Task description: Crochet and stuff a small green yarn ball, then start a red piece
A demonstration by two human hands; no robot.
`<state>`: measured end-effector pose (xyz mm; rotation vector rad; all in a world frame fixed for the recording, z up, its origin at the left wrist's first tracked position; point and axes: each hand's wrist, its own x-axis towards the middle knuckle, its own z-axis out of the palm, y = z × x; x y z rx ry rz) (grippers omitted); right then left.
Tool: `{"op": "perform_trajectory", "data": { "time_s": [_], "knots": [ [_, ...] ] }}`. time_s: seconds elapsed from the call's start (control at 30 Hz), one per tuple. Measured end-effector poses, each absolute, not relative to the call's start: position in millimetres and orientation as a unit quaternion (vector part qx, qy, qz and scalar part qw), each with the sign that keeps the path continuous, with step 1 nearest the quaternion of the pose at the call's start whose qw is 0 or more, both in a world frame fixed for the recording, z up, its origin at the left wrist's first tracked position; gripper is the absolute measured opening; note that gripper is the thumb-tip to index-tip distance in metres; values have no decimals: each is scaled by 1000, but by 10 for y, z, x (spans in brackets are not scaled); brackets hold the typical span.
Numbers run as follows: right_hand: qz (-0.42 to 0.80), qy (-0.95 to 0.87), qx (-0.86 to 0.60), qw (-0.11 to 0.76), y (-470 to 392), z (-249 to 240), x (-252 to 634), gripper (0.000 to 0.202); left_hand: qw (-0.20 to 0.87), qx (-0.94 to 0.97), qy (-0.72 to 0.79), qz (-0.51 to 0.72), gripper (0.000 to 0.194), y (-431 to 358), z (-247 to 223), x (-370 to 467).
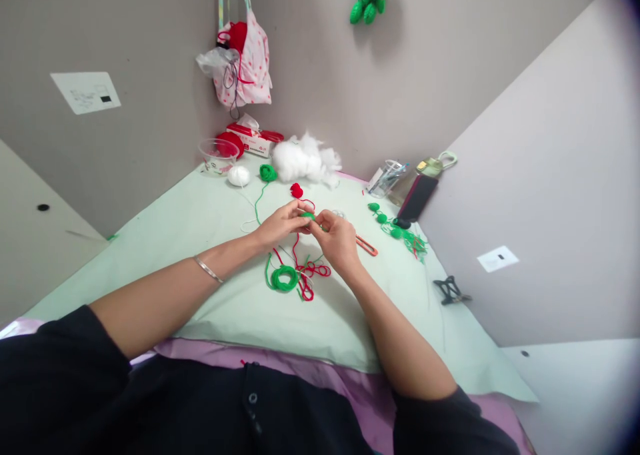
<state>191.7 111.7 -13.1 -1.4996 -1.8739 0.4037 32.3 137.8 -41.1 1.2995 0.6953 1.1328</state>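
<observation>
Pale cloth (240, 318) lay mid-frame, where my left hand (285, 223) and right hand (338, 239) pinched a green piece (307, 215), and red yarn (307, 290) below could have tangled if tugged.

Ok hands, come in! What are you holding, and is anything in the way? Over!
Left hand pinching small green piece. Right hand close against it, exact grip hidden. Red yarn loops and green yarn coil nearby, possible tangle risk.

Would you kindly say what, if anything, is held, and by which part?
A small green piece, between the left hand and right hand; exactly which part they grip is hidden.
</observation>
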Motion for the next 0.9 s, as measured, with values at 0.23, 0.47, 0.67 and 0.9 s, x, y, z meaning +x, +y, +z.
{"op": "perform_trajectory", "data": {
  "time_s": [0.23, 0.47, 0.67, 0.9],
  "knots": [
    [181, -749, -551, 322, 1065, -57, 1943, 18, 586, 566, 306, 493, 28, 1377, -460, 328],
    [194, -760, -534, 315, 999, -88, 1883, 9, 560, 557, 338, 511, 24, 1380, -519, 387],
    [197, -733, -550, 350, 1076, -109, 1920, 17, 619, 550, 307, 469, 16, 1390, -456, 352],
    [267, -698, -544, 381, 1174, -151, 1996, 20, 627, 554, 284, 468, 25, 1376, -431, 319]
  ]
}}
